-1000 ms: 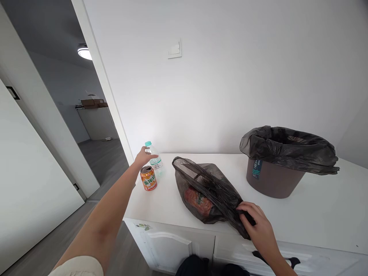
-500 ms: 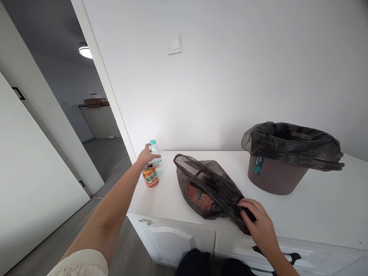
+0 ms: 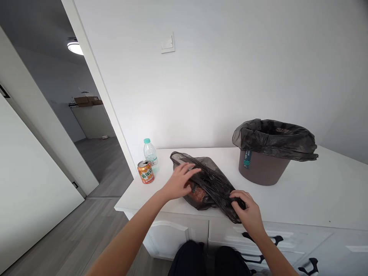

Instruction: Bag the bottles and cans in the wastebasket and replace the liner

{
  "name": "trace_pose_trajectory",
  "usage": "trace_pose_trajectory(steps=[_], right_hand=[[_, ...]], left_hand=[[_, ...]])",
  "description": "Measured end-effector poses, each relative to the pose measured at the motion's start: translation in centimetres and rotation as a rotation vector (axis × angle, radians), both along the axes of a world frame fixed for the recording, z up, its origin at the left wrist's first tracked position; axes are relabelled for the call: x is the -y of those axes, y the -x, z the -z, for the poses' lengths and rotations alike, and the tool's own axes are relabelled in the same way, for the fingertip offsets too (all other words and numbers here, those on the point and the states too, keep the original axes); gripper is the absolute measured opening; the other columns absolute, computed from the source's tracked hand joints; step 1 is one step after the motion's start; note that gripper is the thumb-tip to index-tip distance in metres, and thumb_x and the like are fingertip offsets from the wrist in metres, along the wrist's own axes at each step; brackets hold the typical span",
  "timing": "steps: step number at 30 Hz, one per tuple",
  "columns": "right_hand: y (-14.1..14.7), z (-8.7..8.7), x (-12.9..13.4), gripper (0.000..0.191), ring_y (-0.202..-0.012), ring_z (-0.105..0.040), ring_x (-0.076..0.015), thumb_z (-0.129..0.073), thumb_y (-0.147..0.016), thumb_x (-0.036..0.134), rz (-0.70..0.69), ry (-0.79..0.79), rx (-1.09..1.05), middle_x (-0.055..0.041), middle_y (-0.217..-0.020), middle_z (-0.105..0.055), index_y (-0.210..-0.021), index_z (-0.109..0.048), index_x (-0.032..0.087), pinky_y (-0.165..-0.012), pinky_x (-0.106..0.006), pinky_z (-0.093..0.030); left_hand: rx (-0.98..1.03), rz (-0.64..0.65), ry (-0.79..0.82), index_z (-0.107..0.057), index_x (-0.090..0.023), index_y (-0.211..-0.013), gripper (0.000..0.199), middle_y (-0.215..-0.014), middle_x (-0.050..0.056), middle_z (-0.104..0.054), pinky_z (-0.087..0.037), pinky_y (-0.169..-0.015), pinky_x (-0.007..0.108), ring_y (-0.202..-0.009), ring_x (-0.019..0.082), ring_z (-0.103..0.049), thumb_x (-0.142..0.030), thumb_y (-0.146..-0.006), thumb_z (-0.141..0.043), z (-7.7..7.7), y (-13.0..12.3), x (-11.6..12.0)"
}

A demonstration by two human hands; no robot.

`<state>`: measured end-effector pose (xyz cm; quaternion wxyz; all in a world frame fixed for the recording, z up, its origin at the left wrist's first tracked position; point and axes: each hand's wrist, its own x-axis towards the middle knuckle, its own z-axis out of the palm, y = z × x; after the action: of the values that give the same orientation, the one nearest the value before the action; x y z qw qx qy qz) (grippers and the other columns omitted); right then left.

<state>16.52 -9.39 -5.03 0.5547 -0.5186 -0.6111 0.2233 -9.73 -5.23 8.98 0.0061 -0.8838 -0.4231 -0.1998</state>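
Observation:
A thin black plastic bag (image 3: pixel 214 184) lies on the white cabinet top, with a reddish item (image 3: pixel 198 193) showing through it. My right hand (image 3: pixel 247 211) pinches the bag's gathered right end. Over the bag's left part is my left hand (image 3: pixel 181 182), fingers spread and nothing held; whether it touches the plastic is unclear. To the left stand an orange can (image 3: pixel 146 172), its top open, and a clear bottle (image 3: pixel 150 152) with a teal cap, both upright. A brown bin (image 3: pixel 263 168) lined with a black bag (image 3: pixel 278 142) stands at the right.
The white cabinet top (image 3: pixel 310 191) meets a white wall with a light switch (image 3: pixel 168 43) on it. Drawers with black handles (image 3: pixel 309 266) are below the front edge. At the left, a doorway opens onto another room.
My left hand has left the bottle and moved right, over the black bag. The bottle stands behind the can. My right hand still grips the bag's end. The view has shifted slightly.

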Motion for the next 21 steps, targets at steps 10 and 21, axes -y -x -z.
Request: trace_pose_trajectory(steps=[10, 21], right_hand=[[1.4, -4.1, 1.2, 0.019, -0.108, -0.054, -0.0265, -0.048, -0.08, 0.024, -0.058, -0.081, -0.036, -0.0062, -0.105, -0.067, -0.085, -0.067, 0.025, -0.095, -0.044, -0.042], [6.2, -10.7, -4.6, 0.039, -0.081, -0.063, -0.0212, -0.031, -0.093, 0.046, -0.272, 0.172, 0.269, -0.005, -0.087, -0.071, -0.1, -0.063, 0.024, -0.075, -0.035, -0.045]], left_hand=[[-0.223, 0.12, 0.159, -0.057, -0.023, -0.12, 0.046, -0.109, 0.008, -0.061, -0.044, -0.087, 0.038, -0.102, 0.026, -0.056, -0.01, -0.076, -0.061, 1.4, 0.5, -1.7], [-0.131, 0.07, 0.179, -0.063, -0.022, -0.112, 0.028, -0.128, 0.01, -0.055, -0.044, -0.099, 0.042, -0.118, 0.027, -0.052, -0.029, -0.086, -0.059, 6.8, 2.6, 3.8]])
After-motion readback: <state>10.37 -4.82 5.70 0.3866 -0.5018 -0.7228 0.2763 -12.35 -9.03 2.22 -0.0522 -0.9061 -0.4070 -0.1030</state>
